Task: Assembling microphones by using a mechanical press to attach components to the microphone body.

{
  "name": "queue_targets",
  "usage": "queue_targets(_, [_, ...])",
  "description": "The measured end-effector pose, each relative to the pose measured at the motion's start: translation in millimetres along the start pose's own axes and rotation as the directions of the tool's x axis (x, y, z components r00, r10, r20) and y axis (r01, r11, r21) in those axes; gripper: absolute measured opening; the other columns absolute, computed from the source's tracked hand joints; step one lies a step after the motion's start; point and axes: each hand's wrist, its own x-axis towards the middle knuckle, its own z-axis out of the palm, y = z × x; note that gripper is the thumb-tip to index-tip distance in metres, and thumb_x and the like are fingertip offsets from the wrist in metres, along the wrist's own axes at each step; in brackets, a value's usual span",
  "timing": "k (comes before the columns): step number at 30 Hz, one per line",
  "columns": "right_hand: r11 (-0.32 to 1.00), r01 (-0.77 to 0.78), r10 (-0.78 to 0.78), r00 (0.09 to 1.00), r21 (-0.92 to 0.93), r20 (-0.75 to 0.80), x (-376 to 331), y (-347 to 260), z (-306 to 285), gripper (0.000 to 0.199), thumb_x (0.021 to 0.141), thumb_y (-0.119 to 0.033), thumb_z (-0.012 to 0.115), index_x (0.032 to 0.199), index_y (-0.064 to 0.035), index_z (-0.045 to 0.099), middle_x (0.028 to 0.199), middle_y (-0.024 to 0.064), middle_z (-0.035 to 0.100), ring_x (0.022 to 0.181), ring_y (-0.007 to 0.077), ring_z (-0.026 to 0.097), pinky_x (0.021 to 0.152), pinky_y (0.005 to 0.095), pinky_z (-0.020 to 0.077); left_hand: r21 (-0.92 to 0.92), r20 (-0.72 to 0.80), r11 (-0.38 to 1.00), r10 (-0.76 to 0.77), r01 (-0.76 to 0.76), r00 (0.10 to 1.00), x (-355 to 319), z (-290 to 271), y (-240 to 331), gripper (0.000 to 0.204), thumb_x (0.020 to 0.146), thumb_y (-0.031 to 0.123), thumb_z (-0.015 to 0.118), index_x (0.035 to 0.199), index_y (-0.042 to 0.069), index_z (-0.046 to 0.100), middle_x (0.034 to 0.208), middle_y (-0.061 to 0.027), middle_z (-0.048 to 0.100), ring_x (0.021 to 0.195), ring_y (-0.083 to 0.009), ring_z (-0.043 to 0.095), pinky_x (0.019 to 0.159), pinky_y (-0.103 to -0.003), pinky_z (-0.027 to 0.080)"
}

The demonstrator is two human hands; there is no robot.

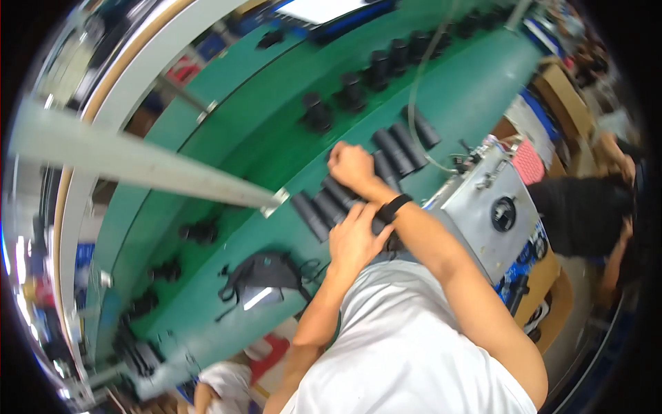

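A row of black ribbed cylinders (311, 215) lies on the green worktop (238, 241) in front of me. My right hand (352, 165) reaches over the middle of the row with its fingers curled closed. Something dark shows at its fingertips, but I cannot make out what it is. Under my right wrist, which wears a black band (395, 207), my left hand (352, 240) has thumb and fingers around the near end of a black cylinder (378, 224). My right forearm partly hides that cylinder. More cylinders (408, 146) lie to the right of my hands.
Upright black parts (317, 112) stand along the green strip behind. A pale post (158, 169) slants in from the left. To the right is a silver machine (493, 210) with a thin hose. A black bag (265, 270) lies left; another person (583, 214) is at far right.
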Motion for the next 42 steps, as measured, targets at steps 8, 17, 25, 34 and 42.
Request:
queue_targets(8, [0.993, -0.06, 0.072, 0.991, -0.102, 0.114, 25, 15, -9, 0.022, 0.078, -0.024, 0.06, 0.092, -0.009, 0.069, 0.091, 0.0201, 0.069, 0.089, 0.0402, 0.066, 0.081, 0.0483, 0.053, -0.059, -0.284, 0.998, -0.052, 0.036, 0.957, 25, 31, -7, 0.032, 0.067, 0.03, 0.072, 0.093, 0.013, 0.064, 0.091, -0.0041, 0.061, 0.074, -0.0278, 0.066, 0.063, -0.04, 0.054])
queue_targets(17, [0.888, -0.224, 0.135, 0.962, 0.402, 0.237, 43, 34, 3, 0.021, 0.082, -0.014, 0.059, 0.093, 0.0007, 0.068, 0.082, 0.0105, 0.071, 0.074, 0.0185, 0.066, 0.072, 0.0306, 0.0515, -0.047, -0.544, 0.979, -0.191, 0.197, 0.817, 77, 42, -54, 0.028, 0.065, 0.026, 0.07, 0.087, 0.011, 0.062, 0.086, -0.0094, 0.061, 0.074, -0.0323, 0.065, 0.061, -0.045, 0.053])
queue_targets(25, [0.927, 0.133, -0.299, 0.827, 0.351, 0.476, 5, 7, -16, 0.025, 0.089, -0.007, 0.047, 0.109, 0.0011, 0.059, 0.09, 0.0115, 0.068, 0.084, 0.0183, 0.064, 0.076, 0.0301, 0.0502, -0.25, -0.523, 0.948, -0.304, 0.198, 0.797, 49, 28, -80, 0.025, 0.069, 0.032, 0.071, 0.085, 0.014, 0.065, 0.083, -0.0053, 0.064, 0.074, -0.0303, 0.065, 0.059, -0.042, 0.052])
queue_targets(34, [0.908, 0.161, -0.336, 0.83, 0.386, 0.445, -52, 12, -32, 0.037, 0.089, -0.003, 0.047, 0.125, 0.0008, 0.049, 0.115, 0.0193, 0.063, 0.098, 0.0274, 0.065, 0.085, 0.0362, 0.0501, -0.195, -0.467, 0.963, -0.256, 0.183, 0.846, 14, 36, -82, 0.026, 0.067, 0.031, 0.074, 0.089, 0.017, 0.068, 0.081, -0.0025, 0.063, 0.07, -0.0283, 0.065, 0.057, -0.04, 0.051])
queue_targets(42, [0.867, 0.466, -0.497, 0.787, 0.176, 0.365, -105, 7, -58, 0.042, 0.087, -0.003, 0.048, 0.128, 0.0004, 0.047, 0.122, 0.0234, 0.055, 0.107, 0.0405, 0.056, 0.09, 0.0457, 0.0456, -0.175, -0.661, 0.984, -0.123, 0.007, 0.74, -7, 39, -71, 0.022, 0.066, 0.023, 0.073, 0.084, 0.011, 0.066, 0.086, -0.0028, 0.065, 0.072, -0.0263, 0.064, 0.062, -0.036, 0.053])
